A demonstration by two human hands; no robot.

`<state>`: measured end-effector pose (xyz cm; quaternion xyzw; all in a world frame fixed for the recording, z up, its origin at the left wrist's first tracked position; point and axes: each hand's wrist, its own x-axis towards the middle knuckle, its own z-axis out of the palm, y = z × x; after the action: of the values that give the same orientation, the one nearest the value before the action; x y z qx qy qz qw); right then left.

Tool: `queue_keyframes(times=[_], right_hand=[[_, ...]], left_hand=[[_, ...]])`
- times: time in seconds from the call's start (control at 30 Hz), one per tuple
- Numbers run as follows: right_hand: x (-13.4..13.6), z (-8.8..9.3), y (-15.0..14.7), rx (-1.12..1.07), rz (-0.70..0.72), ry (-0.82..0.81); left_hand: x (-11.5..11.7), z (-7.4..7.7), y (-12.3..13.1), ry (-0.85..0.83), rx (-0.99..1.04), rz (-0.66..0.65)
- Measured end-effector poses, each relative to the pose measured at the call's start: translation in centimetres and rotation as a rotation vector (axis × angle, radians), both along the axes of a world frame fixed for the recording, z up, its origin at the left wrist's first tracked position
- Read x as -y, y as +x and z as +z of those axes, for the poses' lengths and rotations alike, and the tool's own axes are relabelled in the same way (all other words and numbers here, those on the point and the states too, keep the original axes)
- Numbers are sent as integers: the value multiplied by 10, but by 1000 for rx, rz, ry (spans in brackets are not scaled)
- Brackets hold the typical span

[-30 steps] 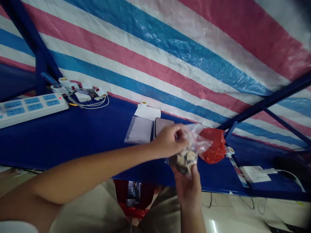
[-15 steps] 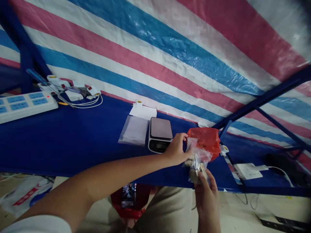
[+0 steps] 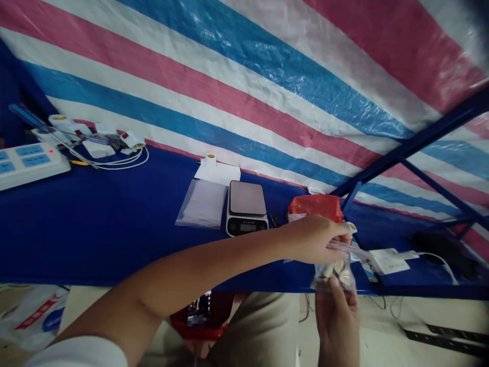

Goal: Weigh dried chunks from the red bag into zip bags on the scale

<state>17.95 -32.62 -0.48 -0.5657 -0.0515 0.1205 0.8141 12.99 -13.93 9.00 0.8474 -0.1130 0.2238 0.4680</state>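
At the table's front right edge I hold a clear plastic bag [image 3: 335, 275] with several pale and brownish pieces inside; their kind I cannot make out. My right hand [image 3: 339, 311] grips the bag's lower part, thumb in front. My left hand [image 3: 323, 238] reaches across and pinches the bag's top edge, which is folded and stretched to the right. Just behind my left hand lies a crumpled red plastic bag [image 3: 315, 205], partly covered. Left of it stands a kitchen scale [image 3: 247, 199] with nothing on its plate.
A stack of clear flat bags [image 3: 201, 203] lies left of the scale, with white paper [image 3: 219, 173] behind. A power strip [image 3: 30, 163] and cables sit far left; a white socket block [image 3: 389, 262] lies right. Blue metal bars [image 3: 405, 148] slant across the right. A phone [image 3: 199, 308] rests below the table edge.
My left hand has moved right, from beside the red bag to the clear bag's top edge. The right hand and the clear bag have shifted slightly right and down.
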Motion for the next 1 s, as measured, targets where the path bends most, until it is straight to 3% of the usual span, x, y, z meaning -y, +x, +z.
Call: queue_keyframes(times=[0.13, 0.27, 0.37, 0.43, 0.6, 0.73, 0.8, 0.9, 1.0], right_hand=[[9, 7, 7, -80, -4, 65], [21, 8, 21, -177, 11, 108], [44, 0, 41, -148, -35, 51], [62, -8, 52, -14, -74, -86], [93, -23, 61, 283, -143, -321], [94, -27, 61, 355, -148, -357], [94, -29, 61, 374, -133, -377], [100, -32, 59, 406, -79, -440], [108, -33, 57, 450, -61, -543]], left_hand=[[8, 6, 12, -179, -60, -18], [10, 0, 21, -300, -57, 29], [3, -7, 31, -115, 35, 160], [-6, -10, 41, 73, 92, 217], [-26, -13, 79, 297, 148, 216], [-9, -26, 106, 630, 55, 130], [8, -37, 114, 786, 19, 183], [23, -49, 119, 848, 32, 352], [19, -46, 113, 808, 1, 453]])
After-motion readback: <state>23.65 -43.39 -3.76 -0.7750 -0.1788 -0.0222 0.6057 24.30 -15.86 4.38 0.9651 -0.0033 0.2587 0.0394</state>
